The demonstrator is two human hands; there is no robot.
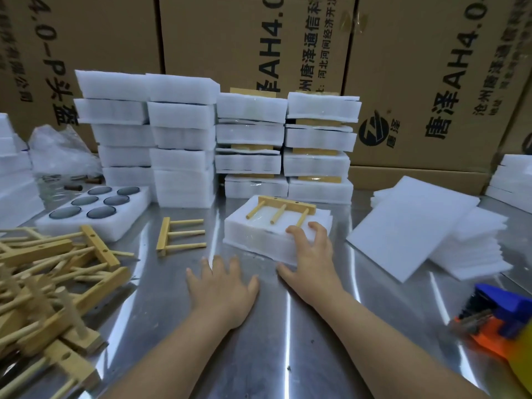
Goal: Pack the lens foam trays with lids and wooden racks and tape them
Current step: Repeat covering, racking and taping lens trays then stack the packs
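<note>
A white foam package (pixel 259 234) lies on the steel table, taped, with a wooden rack (pixel 283 210) on top. My right hand (pixel 312 251) rests on its near right corner, fingers spread over the edge. My left hand (pixel 223 286) hovers flat and open over the table, just left of the package, holding nothing. A loose wooden rack (pixel 180 234) lies to the left of the package. Further left sits an open foam tray (pixel 95 211) with several dark lenses in it.
A heap of wooden racks (pixel 49 286) fills the left front. Stacks of foam trays (pixel 155 139) and taped packages (pixel 288 145) stand behind, in front of cardboard boxes. Foam lid sheets (pixel 417 226) lie at right. A blue-orange tape dispenser (pixel 495 321) sits at the right edge.
</note>
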